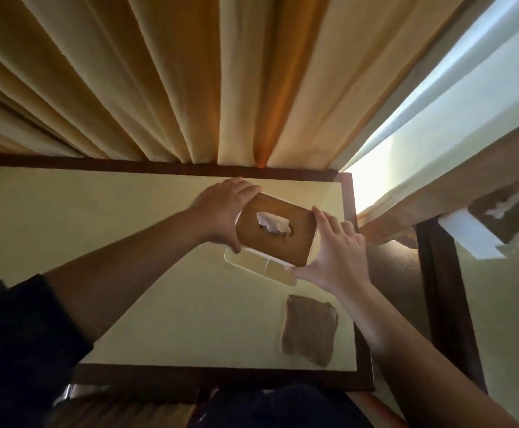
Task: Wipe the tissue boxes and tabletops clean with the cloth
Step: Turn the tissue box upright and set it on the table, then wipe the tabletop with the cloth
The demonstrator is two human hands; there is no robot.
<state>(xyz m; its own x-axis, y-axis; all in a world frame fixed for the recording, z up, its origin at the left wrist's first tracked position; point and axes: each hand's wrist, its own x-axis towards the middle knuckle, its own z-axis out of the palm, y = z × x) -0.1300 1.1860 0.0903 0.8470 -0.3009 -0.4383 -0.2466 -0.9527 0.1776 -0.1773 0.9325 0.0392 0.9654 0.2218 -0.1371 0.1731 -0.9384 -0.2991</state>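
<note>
While both hands sit mid-frame, I see the left hand (221, 211) gripping the tissue box (275, 230) with fingers curled over its far-left end, and the right hand (338, 251) with fingers spread, clamped on its right end. Brown lid, white tissue poking out. Cloth (309, 330) lies flat lower right on the tabletop (159, 304). 2nd tissue box (499, 214) at right edge.

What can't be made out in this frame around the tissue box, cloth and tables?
Head view only:
- Whether the tissue box touches the table: its clear base hides the contact.
- Left hand fingers behind the box: hidden by it.
- Right hand palm side: faces away.
- Cloth texture and dirt: dim, soft.
- Second tissue box: blurred near the right edge.
</note>
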